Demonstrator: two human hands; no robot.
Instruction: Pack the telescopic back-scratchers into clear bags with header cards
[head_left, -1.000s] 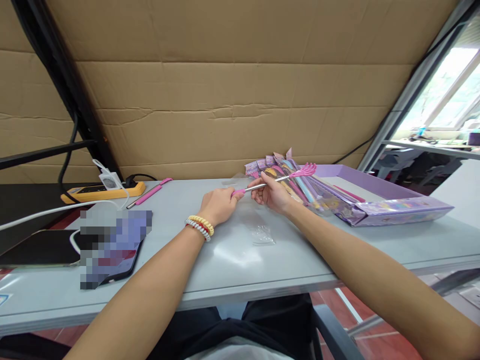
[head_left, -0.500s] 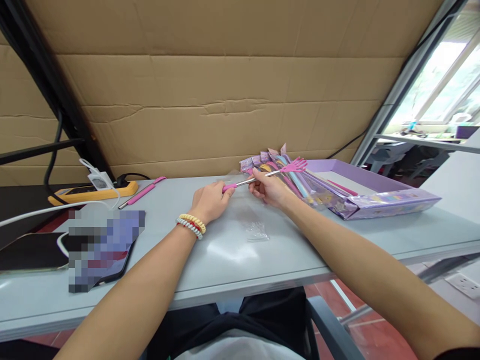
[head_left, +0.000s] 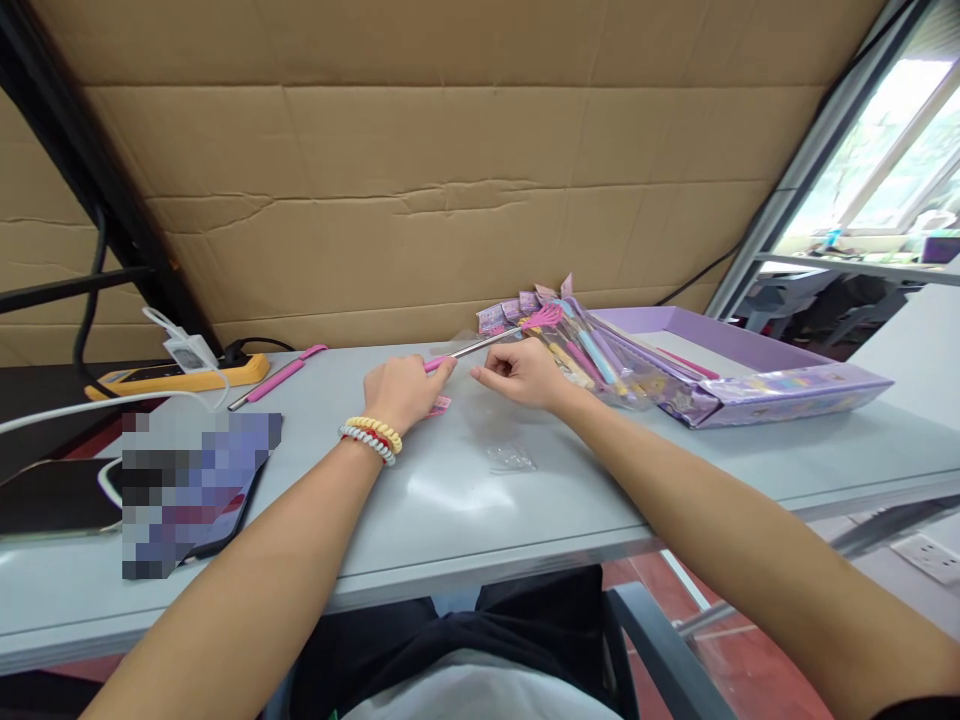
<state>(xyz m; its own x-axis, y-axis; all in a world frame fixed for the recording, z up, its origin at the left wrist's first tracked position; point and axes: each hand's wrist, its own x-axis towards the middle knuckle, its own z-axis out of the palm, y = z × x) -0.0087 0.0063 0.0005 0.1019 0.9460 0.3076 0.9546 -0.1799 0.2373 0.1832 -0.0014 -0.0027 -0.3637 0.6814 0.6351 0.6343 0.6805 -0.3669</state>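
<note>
My left hand (head_left: 401,390) is closed round the pink handle of a back scratcher (head_left: 489,341), a metal rod with a pink hand-shaped head pointing up to the right. A small pink tag (head_left: 439,406) pokes out beneath that hand. My right hand (head_left: 521,372) is curled just below the rod, apart from it, with the thumb toward the left; nothing shows in its fingers. Behind it lie several bagged back scratchers (head_left: 581,350) in assorted colours, with purple header cards. A clear plastic wrapper (head_left: 510,458) rests on the table between my forearms.
An open purple box (head_left: 795,397) stands on the right, a pink stick inside. Another pink back scratcher (head_left: 277,380) lies at the left, near a yellow power strip (head_left: 180,377) with a white charger. Phones (head_left: 60,500) lie nearer me. A cardboard panel (head_left: 450,150) backs the table.
My right hand has come off the back scratcher's rod and curled up below it. The scratcher, in my left hand, has shifted left, and the pink tag now shows beneath that hand.
</note>
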